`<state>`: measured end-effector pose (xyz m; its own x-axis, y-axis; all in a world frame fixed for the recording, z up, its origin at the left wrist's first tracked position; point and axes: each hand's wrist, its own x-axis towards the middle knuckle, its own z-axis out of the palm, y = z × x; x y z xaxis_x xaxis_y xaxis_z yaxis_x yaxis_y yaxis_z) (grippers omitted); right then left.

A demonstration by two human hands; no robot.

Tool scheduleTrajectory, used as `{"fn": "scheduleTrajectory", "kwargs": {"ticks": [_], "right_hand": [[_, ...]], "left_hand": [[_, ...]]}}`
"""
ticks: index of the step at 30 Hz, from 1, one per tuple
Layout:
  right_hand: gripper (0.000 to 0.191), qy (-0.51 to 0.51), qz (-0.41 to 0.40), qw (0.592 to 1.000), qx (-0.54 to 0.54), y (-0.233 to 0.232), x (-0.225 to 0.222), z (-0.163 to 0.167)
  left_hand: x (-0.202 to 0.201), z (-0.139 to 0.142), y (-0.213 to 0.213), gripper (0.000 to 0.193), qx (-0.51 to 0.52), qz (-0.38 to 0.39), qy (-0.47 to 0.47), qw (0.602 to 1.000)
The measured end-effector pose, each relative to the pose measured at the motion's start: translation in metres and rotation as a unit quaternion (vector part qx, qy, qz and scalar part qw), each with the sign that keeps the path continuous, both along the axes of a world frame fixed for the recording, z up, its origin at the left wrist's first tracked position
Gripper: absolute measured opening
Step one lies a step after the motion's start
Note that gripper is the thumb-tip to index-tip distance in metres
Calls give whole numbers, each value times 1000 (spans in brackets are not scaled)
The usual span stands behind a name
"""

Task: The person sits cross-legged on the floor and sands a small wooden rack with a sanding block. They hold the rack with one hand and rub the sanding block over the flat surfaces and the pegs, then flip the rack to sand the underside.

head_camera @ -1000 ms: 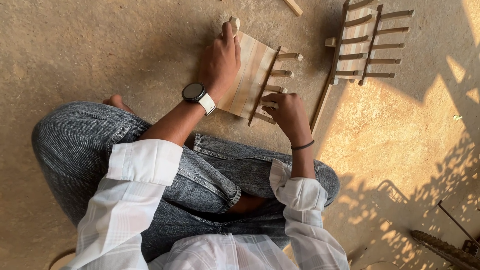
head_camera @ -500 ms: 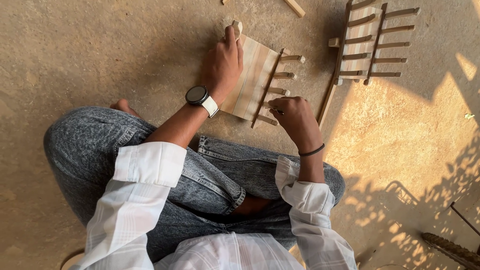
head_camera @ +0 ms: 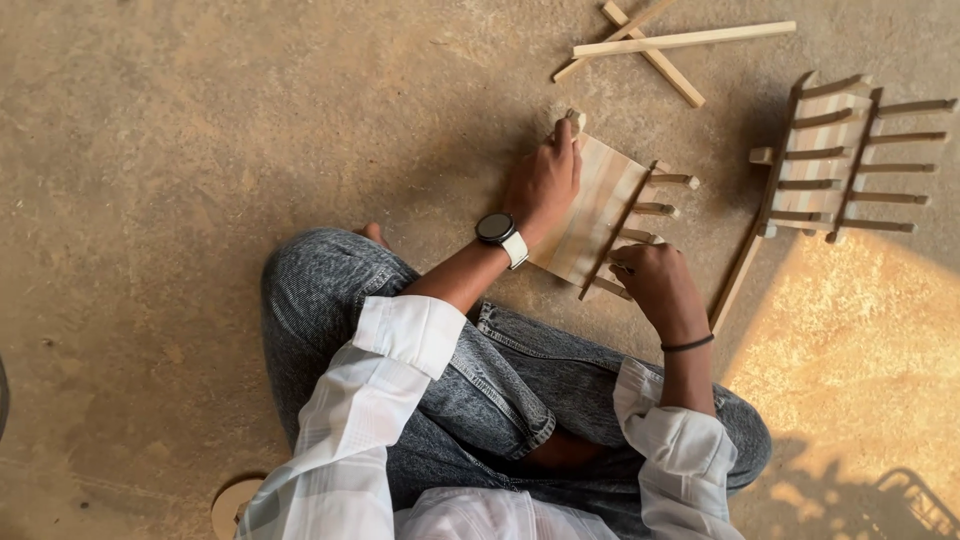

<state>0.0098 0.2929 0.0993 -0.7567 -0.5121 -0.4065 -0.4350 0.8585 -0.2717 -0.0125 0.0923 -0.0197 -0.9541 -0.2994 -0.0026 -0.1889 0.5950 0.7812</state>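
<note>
On the floor before the knees lies a slatted wooden panel [head_camera: 600, 205]: light, stiff, probably fragile at its pegs. The left hand [head_camera: 540, 185] presses flat on it; the right hand [head_camera: 655, 285] seems pinched on its near edge.

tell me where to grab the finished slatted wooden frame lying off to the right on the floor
Probably best by the long dark side rail of the wooden frame. Come from above on its left edge, since that rail is one continuous bar, while the right side is only thin, separate slat ends sticking out. Both hands, the left hand and right hand, are on the nearer panel.
</note>
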Motion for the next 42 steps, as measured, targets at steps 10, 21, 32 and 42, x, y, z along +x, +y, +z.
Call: {"fn": "scheduleTrajectory", "kwargs": {"ticks": [10,21,32,42], "right_hand": [[12,25,-26,998,-61,7,10,11],[15,49,-28,995,-78,12,21,21],[29,82,-85,973,-199,38,2,40],[20,94,-51,979,-174,14,-1,5]], "left_hand": [[7,9,-7,21,4,-13,-21,1000],[20,51,-19,11,13,-40,53,998],[22,54,-24,10,-2,-53,48,997],[23,51,-26,10,0,-56,28,998]]}}
